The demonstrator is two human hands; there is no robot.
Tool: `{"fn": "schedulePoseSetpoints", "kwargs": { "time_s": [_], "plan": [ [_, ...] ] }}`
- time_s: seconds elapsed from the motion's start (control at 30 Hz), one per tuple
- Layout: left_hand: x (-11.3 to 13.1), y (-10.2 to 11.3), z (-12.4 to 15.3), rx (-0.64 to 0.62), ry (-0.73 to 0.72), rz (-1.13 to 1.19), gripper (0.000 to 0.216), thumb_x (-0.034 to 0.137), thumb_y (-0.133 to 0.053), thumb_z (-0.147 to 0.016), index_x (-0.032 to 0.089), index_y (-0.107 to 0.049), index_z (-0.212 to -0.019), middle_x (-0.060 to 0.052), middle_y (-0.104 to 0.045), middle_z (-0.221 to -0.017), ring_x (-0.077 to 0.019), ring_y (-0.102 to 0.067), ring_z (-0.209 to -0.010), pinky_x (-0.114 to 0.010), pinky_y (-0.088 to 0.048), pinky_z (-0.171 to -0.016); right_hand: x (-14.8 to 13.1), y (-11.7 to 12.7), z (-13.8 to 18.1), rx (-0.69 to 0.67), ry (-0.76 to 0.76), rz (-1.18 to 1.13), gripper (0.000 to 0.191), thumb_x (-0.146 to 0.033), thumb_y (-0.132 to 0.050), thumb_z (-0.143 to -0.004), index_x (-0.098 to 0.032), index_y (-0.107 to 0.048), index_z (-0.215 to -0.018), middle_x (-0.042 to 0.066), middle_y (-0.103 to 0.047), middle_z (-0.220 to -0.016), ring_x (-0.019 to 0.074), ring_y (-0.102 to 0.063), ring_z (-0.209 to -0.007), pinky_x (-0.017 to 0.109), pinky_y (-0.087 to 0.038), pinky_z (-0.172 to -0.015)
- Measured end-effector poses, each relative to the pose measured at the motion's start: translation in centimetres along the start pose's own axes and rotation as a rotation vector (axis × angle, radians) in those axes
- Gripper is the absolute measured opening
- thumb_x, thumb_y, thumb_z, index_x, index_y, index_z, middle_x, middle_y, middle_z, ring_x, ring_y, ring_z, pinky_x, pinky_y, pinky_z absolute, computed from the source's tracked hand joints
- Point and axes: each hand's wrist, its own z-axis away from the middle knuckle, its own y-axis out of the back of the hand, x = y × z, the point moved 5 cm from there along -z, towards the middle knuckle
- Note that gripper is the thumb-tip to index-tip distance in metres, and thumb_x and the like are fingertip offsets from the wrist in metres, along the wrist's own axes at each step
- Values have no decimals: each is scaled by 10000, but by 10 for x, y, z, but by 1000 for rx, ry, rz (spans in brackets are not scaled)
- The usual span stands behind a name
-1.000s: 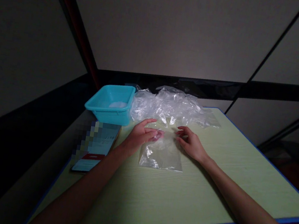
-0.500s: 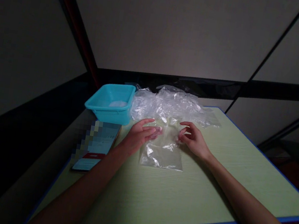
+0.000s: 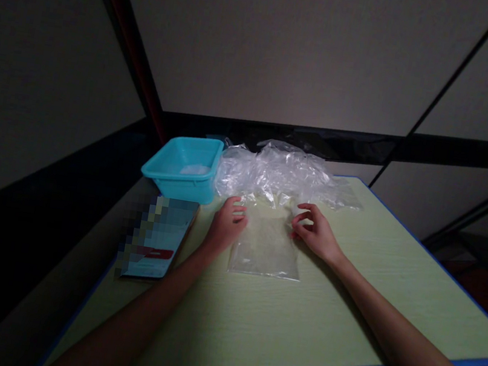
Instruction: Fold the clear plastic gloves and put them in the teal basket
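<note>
A clear flat plastic bag [image 3: 267,250] lies on the table between my hands, its lower edge toward me. My left hand [image 3: 227,226] is at the bag's upper left edge, fingers loosely curved and apart, with nothing visible in them. At the upper right edge, my right hand [image 3: 316,233] has its thumb and curled fingers closed on the film, while the index finger reaches out above. The transparent film makes the exact contact hard to see. Just beyond both hands sits a crumpled heap of clear plastic bags [image 3: 280,170].
A turquoise basin [image 3: 171,181] with something whitish inside stands at the back left. In front of it lies a phone or tablet [image 3: 160,235], partly blurred out. The pale green table [image 3: 249,330] has a blue edge, and a panelled wall [image 3: 286,49] rises behind.
My left hand has drawn back leftward off the bag's middle, its fingers no longer under the film. The bag now lies flatter. My right hand has barely moved.
</note>
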Motion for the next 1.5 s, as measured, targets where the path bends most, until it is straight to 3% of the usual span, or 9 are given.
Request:
{"fn": "schedulePoseSetpoints", "kwargs": {
  "time_s": [0.37,0.63,0.8,1.07,1.27,1.5],
  "plan": [
    [0,-7,5,-211,79,235,515,84,-673,-519,173,-434,-966,-71,-631,-931,-197,-653,-779,-299,-496,-670,-5,-2,5,-35,30,53,495,-193,-560,-627,-198,-366,-1083,5,-519,-879,82,-532,-491,210,-396,-420],
    [-5,-9,2,-264,53,256,527,83,-656,-533,192,-420,-991,-64,-623,-945,-194,-648,-786,-312,-484,-715,-5,-2,5,-45,72,97,479,-172,-533,-643,-197,-359,-1089,4,-521,-878,86,-550,-511,219,-433,-457],
    [-10,-14,-1,-289,-8,173,513,74,-601,-577,200,-422,-1041,-77,-609,-1009,-189,-642,-795,-327,-478,-730,-4,-1,6,-52,112,159,464,-179,-519,-676,-197,-356,-1109,19,-533,-897,97,-557,-527,229,-442,-467],
    [-9,-19,1,-357,-158,-5,583,5,-436,-586,183,-417,-1141,-121,-537,-1192,-212,-597,-986,-389,-459,-847,-8,-1,8,-55,165,262,440,-171,-496,-713,-189,-355,-1129,32,-550,-897,104,-550,-544,240,-450,-489],
    [-8,-15,3,-281,-317,-248,635,-49,-386,-586,181,-441,-1176,-99,-491,-1249,-219,-445,-1182,-415,-386,-960,-12,-1,9,-64,193,325,431,-149,-477,-718,-179,-359,-1131,29,-552,-879,109,-557,-565,241,-455,-514],
    [6,-12,13,-224,-492,-606,468,-61,-410,-644,161,-559,-1028,-79,-528,-1199,-205,-461,-1153,-399,-322,-1030,-13,-1,10,-52,238,413,414,-124,-463,-726,-174,-382,-1129,48,-573,-880,124,-554,-582,263,-475,-541]
  ]
}}
